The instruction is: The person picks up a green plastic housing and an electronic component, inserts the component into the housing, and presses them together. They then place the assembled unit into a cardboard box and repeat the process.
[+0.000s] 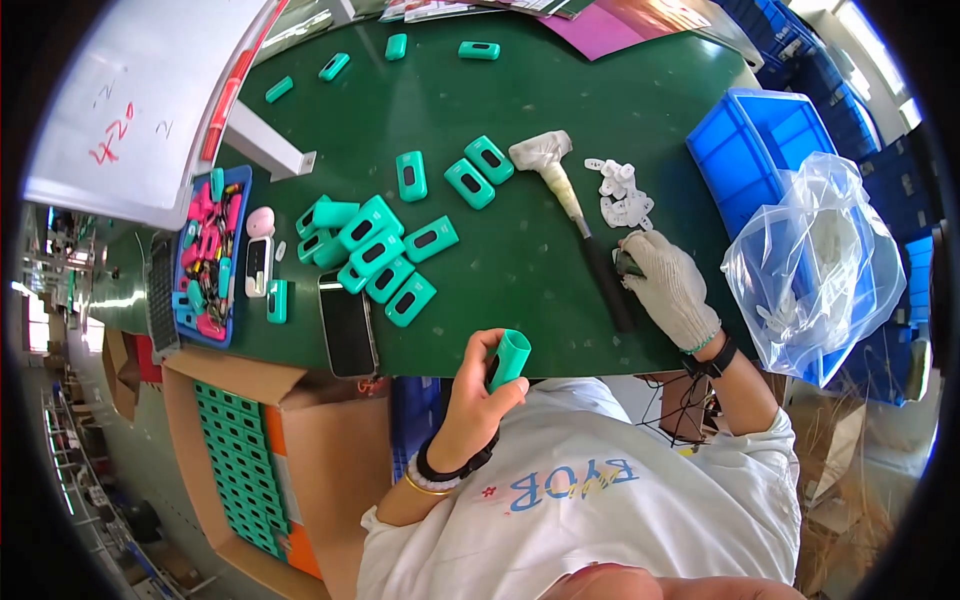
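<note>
My bare left hand (481, 388) grips a teal plastic casing (511, 350) at the table's near edge, its hollow end facing up. In a white knit glove, my right hand (666, 285) rests on the table, fingers curled round a small dark thing (627, 265) that I cannot make out. Just left of it lies a hammer (603, 280) with a dark handle and a head wrapped in white. Small white plastic pieces (625, 195) sit in a loose pile beyond the glove. Several teal casings (375, 250) with dark oval windows are heaped left of centre.
A blue bin (712, 165) with a clear plastic bag (810, 270) stands at right. A phone (347, 325) lies at the near left, by a blue tray (232, 270) of colourful parts. Below the table, a cardboard box (340, 470) holds rows of teal casings. A whiteboard (130, 110) overhangs the far left.
</note>
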`<state>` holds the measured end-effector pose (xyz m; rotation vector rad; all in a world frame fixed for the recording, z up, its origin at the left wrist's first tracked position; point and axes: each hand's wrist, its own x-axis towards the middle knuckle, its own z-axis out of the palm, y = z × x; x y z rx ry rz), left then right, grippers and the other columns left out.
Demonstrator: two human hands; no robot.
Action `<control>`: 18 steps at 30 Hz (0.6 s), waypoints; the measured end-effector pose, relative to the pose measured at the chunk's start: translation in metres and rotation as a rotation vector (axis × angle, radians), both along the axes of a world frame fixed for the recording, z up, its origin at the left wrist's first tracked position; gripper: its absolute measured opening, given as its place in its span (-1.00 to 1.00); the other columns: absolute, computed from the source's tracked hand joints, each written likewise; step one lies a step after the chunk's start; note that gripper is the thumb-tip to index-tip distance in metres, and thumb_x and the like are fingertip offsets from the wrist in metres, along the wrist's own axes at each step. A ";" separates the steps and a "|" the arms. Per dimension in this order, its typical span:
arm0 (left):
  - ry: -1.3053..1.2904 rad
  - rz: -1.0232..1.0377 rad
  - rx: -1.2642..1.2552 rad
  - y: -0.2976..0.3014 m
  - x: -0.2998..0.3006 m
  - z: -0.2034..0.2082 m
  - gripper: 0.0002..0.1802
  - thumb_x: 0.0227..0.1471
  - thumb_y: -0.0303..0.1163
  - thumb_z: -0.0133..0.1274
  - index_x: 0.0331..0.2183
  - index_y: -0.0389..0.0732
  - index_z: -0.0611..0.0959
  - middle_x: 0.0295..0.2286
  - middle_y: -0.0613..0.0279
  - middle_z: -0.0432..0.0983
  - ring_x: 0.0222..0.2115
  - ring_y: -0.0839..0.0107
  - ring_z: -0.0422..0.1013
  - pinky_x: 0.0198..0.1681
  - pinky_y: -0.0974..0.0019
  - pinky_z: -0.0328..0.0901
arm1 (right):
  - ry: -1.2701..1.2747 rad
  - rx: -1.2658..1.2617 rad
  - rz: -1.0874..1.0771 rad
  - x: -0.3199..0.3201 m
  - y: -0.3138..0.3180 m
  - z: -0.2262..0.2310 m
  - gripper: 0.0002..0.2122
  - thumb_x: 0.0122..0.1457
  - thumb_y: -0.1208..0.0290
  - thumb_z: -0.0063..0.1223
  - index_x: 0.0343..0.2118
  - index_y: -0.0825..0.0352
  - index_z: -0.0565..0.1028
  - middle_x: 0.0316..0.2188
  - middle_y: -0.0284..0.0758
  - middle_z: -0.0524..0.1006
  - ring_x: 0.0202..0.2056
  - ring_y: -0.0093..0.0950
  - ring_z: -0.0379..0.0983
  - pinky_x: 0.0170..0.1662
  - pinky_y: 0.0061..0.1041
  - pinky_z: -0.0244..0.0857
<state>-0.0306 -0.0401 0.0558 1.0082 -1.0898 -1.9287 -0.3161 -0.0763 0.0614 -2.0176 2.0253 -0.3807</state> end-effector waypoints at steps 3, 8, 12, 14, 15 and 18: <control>-0.026 0.014 -0.018 0.009 0.003 -0.009 -0.47 0.00 -0.51 0.05 0.03 -0.27 0.30 -0.30 0.26 0.31 -0.42 0.54 0.34 -0.35 0.42 0.32 | 0.034 0.000 -0.026 0.006 0.003 0.001 -0.73 -0.05 0.46 0.22 -0.24 0.28 0.47 -0.28 -0.22 0.48 -0.25 -0.13 0.45 -0.23 -0.27 0.35; -0.011 0.018 0.029 0.015 0.012 -0.021 -0.50 0.01 -0.50 0.08 0.00 -0.28 0.31 -0.19 0.27 0.29 -0.32 0.57 0.30 -0.34 0.46 0.31 | 0.003 -0.063 0.009 -0.001 0.002 -0.008 -0.78 0.00 0.48 0.18 -0.27 0.35 0.45 -0.39 -0.20 0.48 -0.35 -0.22 0.47 -0.29 -0.33 0.34; -0.022 0.052 -0.084 0.018 0.018 -0.038 -0.48 -0.01 -0.53 0.10 0.01 -0.22 0.33 -0.23 0.27 0.30 -0.35 0.53 0.33 -0.25 0.40 0.32 | -0.306 0.020 -0.019 -0.013 0.001 -0.009 -0.82 0.06 0.47 0.15 -0.31 0.39 0.43 -0.52 -0.24 0.48 -0.53 -0.43 0.43 -0.44 -0.47 0.30; 0.012 0.082 -0.277 0.016 0.018 -0.049 -0.46 -0.03 -0.60 0.12 0.00 -0.21 0.34 -0.21 0.26 0.29 -0.27 0.48 0.34 -0.16 0.38 0.33 | -0.448 0.086 -0.052 -0.019 0.003 -0.007 -0.83 0.07 0.47 0.15 -0.33 0.40 0.43 -0.56 -0.26 0.48 -0.59 -0.52 0.41 -0.50 -0.52 0.28; 0.030 0.098 -0.373 0.016 0.016 -0.053 -0.45 -0.04 -0.63 0.14 0.00 -0.20 0.34 -0.21 0.25 0.29 -0.22 0.46 0.35 -0.11 0.37 0.33 | -0.649 0.173 -0.162 -0.021 0.004 -0.004 -0.83 0.07 0.46 0.16 -0.33 0.40 0.43 -0.58 -0.29 0.48 -0.61 -0.57 0.38 -0.53 -0.57 0.24; 0.049 0.120 -0.417 0.016 0.012 -0.058 -0.43 -0.09 -0.70 0.16 -0.02 -0.20 0.36 -0.17 0.22 0.31 -0.12 0.40 0.35 -0.01 0.35 0.30 | -1.044 0.349 -0.399 -0.023 0.011 0.008 -0.81 0.08 0.43 0.18 -0.33 0.39 0.44 -0.61 -0.33 0.48 -0.64 -0.69 0.32 -0.60 -0.68 0.15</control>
